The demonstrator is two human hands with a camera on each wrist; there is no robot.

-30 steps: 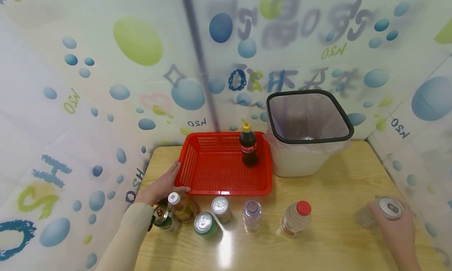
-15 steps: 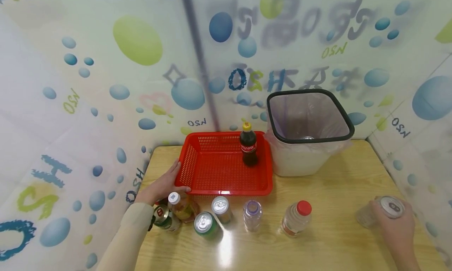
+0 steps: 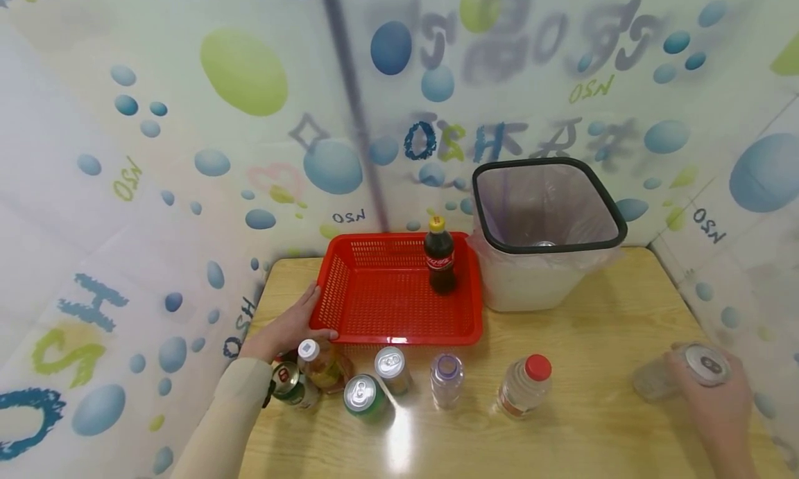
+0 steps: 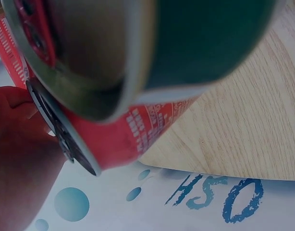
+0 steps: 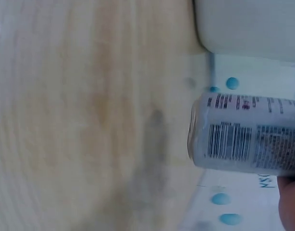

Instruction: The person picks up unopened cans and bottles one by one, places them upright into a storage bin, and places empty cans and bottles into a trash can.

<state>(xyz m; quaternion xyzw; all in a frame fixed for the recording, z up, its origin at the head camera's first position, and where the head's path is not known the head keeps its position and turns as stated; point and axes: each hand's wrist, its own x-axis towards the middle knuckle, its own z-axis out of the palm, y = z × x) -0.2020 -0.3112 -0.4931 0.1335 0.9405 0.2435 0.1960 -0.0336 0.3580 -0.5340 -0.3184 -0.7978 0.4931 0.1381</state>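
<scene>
My left hand [image 3: 288,332] rests against the front left corner of a red plastic basket [image 3: 399,340], fingers along its side and thumb by the front rim. A cola bottle [image 3: 440,260] with a yellow cap stands inside at the right. In the left wrist view, a green can [image 4: 210,43] and a red can [image 4: 118,144] sit close by the left hand [image 4: 22,159]. My right hand [image 3: 718,399], at the far right, grips a pale drink can [image 5: 234,137]. The can's barcode side shows in the right wrist view, its end over the table.
A bag-lined bin [image 3: 530,285] stands right of the basket, a can end showing inside. Along the wooden table [image 3: 593,423] stand a juice bottle [image 3: 324,371], green-sided can [image 3: 362,396], silver can [image 3: 392,369], purple-capped bottle [image 3: 446,382] and red-capped bottle [image 3: 523,389]. Patterned sheeting surrounds the table.
My right hand has shifted a little to the right with the can in its grip. The left hand, basket and standing drinks keep their places.
</scene>
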